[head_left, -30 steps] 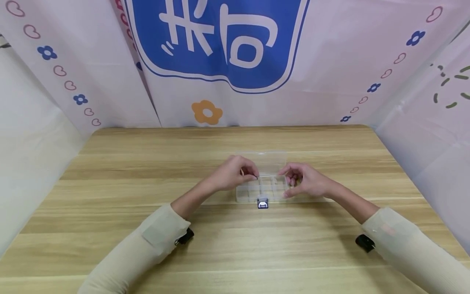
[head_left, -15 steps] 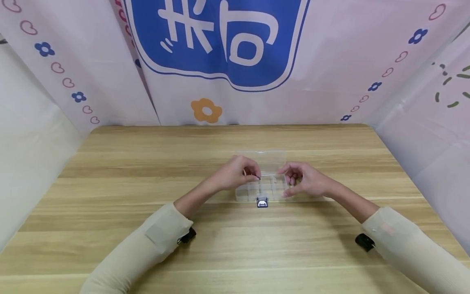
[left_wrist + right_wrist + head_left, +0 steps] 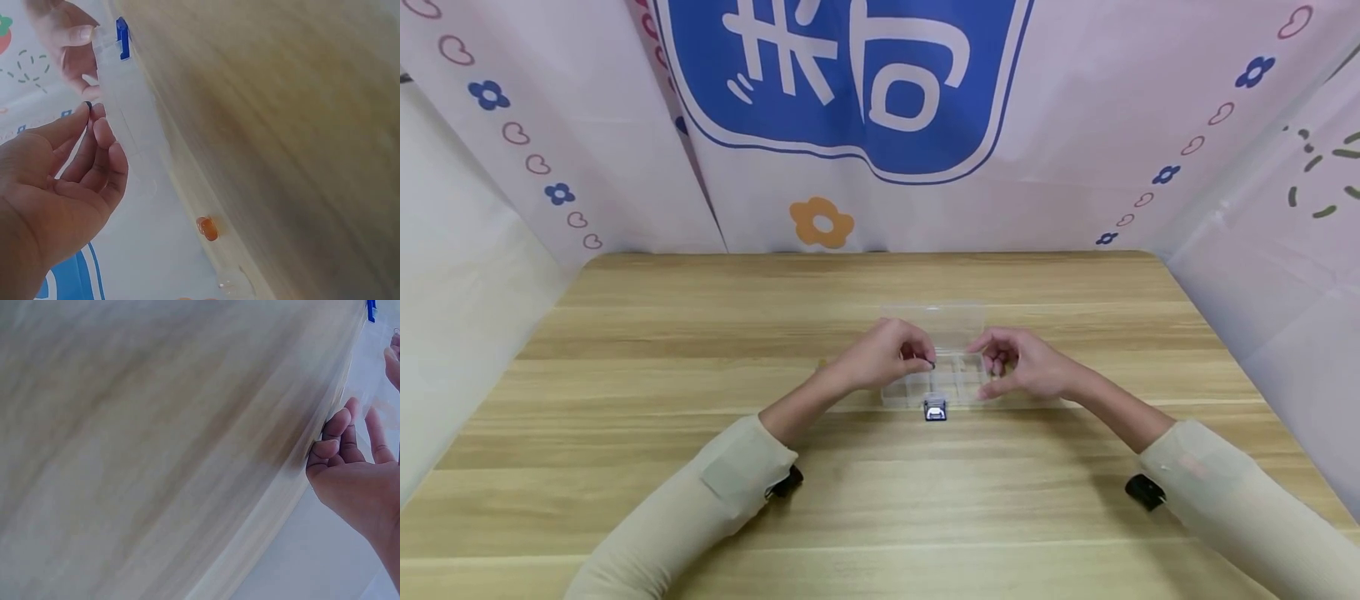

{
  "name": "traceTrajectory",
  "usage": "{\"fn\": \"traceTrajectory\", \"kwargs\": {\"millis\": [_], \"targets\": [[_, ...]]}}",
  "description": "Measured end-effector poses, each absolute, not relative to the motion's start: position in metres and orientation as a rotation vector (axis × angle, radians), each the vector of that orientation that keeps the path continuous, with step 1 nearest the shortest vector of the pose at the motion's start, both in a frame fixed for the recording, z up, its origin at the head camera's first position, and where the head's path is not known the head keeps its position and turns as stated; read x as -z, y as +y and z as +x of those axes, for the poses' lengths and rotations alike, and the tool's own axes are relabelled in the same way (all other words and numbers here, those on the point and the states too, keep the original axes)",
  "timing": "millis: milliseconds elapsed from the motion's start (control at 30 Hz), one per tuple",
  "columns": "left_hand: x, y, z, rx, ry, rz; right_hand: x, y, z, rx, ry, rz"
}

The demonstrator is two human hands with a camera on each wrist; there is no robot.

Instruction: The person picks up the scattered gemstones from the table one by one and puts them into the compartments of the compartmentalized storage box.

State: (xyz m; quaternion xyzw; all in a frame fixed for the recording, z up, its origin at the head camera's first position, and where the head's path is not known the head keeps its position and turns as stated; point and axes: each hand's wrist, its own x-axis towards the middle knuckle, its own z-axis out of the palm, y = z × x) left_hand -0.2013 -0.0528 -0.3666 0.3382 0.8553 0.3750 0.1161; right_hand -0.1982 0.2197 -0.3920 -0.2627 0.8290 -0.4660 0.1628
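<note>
A clear plastic compartment box (image 3: 946,385) lies on the wooden table with its lid (image 3: 951,325) swung open toward the back. Its blue latch (image 3: 936,410) sticks out at the front; the left wrist view also shows the latch (image 3: 123,39). Over the box's left half, my left hand (image 3: 887,354) pinches a tiny dark blue piece (image 3: 88,105) between thumb and forefinger. The piece's kind is too small to tell. At the box's right end, my right hand (image 3: 1030,365) holds it between thumb and forefinger, the other fingers curled in.
An orange glossy piece (image 3: 207,228) and a clear rounded thing (image 3: 235,284) lie on the table in the left wrist view. My left forearm mostly hides that spot from the head camera. A printed cloth (image 3: 1075,150) hangs behind the table's back edge.
My left hand has shifted slightly to the right over the box, still pinching the dark blue piece. My right hand keeps its place at the box's right end.
</note>
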Motion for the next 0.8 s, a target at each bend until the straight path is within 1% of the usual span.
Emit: {"fn": "traceTrajectory", "kwargs": {"millis": [800], "targets": [[0.362,-0.038,-0.203,-1.033,2.471,1.025,0.394,0.222,-0.199,1.336,2.361,-0.753]]}}
